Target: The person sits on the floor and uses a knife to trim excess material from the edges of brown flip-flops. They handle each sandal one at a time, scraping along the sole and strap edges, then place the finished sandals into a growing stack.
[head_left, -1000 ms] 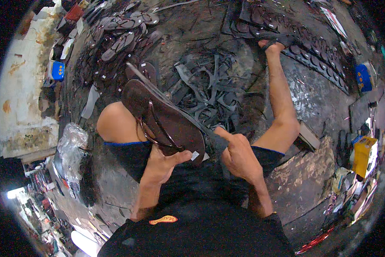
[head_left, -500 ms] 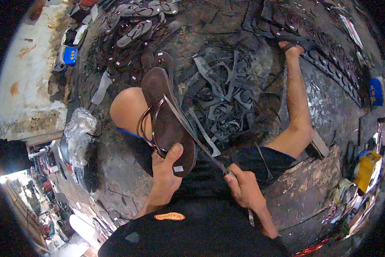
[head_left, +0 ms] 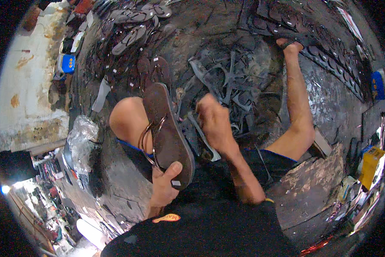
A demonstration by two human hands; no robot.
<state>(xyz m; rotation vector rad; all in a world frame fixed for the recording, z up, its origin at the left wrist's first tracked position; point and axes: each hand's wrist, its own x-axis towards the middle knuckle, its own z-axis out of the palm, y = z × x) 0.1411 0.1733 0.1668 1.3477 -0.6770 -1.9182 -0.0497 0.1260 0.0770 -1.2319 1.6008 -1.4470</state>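
My left hand (head_left: pixel 163 185) grips the heel end of a brown flip-flop sandal (head_left: pixel 166 128), holding it upright over my left knee, its thong straps on the left side. My right hand (head_left: pixel 214 120) is closed around a thin grey strap (head_left: pixel 204 138) that runs down beside the sandal's right edge. Just beyond my right hand a heap of loose dark straps (head_left: pixel 231 81) lies on the floor.
I sit on a dirty dark floor with my right leg (head_left: pixel 296 98) stretched out. Several finished sandals (head_left: pixel 132 25) lie at the upper left, a row of soles (head_left: pixel 329 51) at the upper right. A clear plastic bag (head_left: pixel 82 139) sits left, a yellow box (head_left: pixel 370 165) right.
My right hand rose from beside my lap to the sandal's right edge and closed on a strap. The sandal swung from lying slanted to standing nearly upright in my left hand.
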